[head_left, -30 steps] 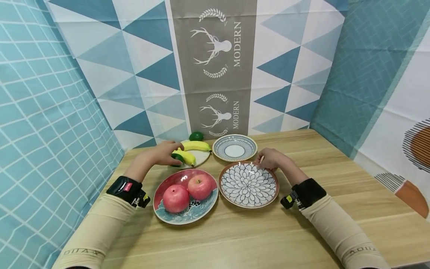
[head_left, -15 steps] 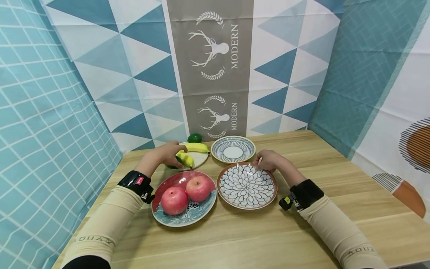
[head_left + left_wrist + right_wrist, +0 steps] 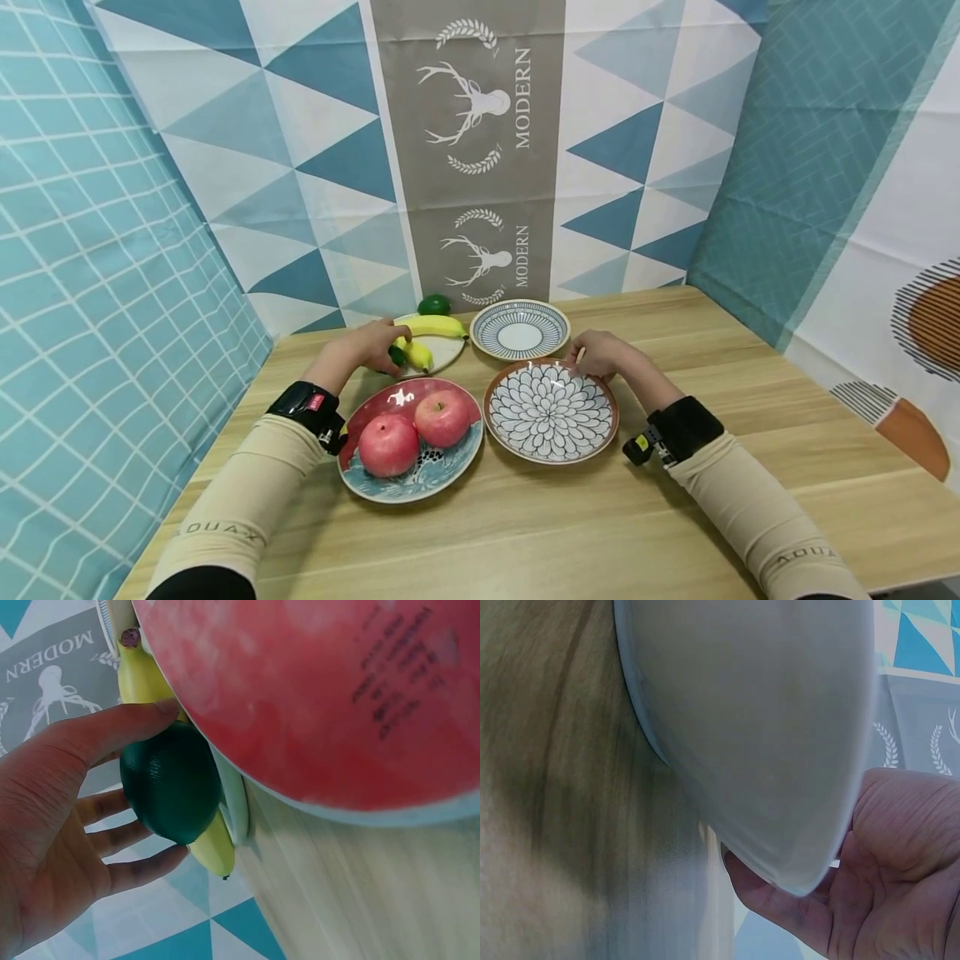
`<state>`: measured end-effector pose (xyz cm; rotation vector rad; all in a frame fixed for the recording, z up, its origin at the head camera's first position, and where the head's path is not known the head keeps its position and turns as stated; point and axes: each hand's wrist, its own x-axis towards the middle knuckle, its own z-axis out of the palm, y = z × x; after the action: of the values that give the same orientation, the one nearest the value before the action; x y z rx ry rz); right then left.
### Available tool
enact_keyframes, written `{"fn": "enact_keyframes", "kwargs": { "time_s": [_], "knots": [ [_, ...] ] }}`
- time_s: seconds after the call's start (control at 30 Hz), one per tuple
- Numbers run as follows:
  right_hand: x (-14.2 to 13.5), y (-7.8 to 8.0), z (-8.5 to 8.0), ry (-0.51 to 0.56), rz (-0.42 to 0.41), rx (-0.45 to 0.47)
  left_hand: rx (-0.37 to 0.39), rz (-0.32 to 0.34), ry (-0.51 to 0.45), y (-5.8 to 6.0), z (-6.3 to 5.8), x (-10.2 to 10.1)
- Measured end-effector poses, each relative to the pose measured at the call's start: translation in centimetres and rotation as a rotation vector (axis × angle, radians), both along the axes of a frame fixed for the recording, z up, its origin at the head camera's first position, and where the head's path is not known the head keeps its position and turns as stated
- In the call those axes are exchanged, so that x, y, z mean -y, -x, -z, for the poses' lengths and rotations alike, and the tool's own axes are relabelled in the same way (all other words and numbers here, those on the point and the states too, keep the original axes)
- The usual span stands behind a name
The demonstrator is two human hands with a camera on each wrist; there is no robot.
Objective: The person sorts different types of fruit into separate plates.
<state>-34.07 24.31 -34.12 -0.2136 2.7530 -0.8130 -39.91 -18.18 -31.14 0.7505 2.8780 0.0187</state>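
Note:
My left hand (image 3: 369,343) reaches over the left side of the cream plate (image 3: 448,350) at the back. Its thumb and fingers curve round a dark green oval fruit (image 3: 171,782), thumb above and fingertips below in the left wrist view. Beside that fruit lie two yellow fruits, a banana (image 3: 438,326) and a shorter lemon-like one (image 3: 417,355). My right hand (image 3: 600,354) grips the far right rim of the brown-rimmed plate with a petal pattern (image 3: 551,412). In the right wrist view, this plate's pale underside (image 3: 757,727) hides part of the fingers.
A red and blue plate (image 3: 408,492) holding two red apples (image 3: 388,445) stands in front of the left hand. Behind the petal plate is a blue-striped plate (image 3: 520,336). Another green fruit (image 3: 434,305) sits by the patterned back wall. Wooden tabletop (image 3: 525,533) extends in front.
The left forearm has swung slightly to the right, and the left fingers have come round the green fruit. My right hand stays at the petal plate's rim.

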Motion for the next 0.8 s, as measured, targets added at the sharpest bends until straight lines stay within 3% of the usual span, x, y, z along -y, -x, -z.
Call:
{"fn": "enact_keyframes", "kwargs": {
  "time_s": [0.57, 0.8],
  "knots": [
    [-0.2, 0.1, 0.0, 0.009, -0.004, -0.007, -0.031, 0.016, -0.028, -0.4, 0.4, 1.2],
    [-0.3, 0.3, 0.1, 0.003, -0.004, -0.006, -0.024, 0.035, -0.013, 0.0, 0.8, 1.4]
  ]
}}
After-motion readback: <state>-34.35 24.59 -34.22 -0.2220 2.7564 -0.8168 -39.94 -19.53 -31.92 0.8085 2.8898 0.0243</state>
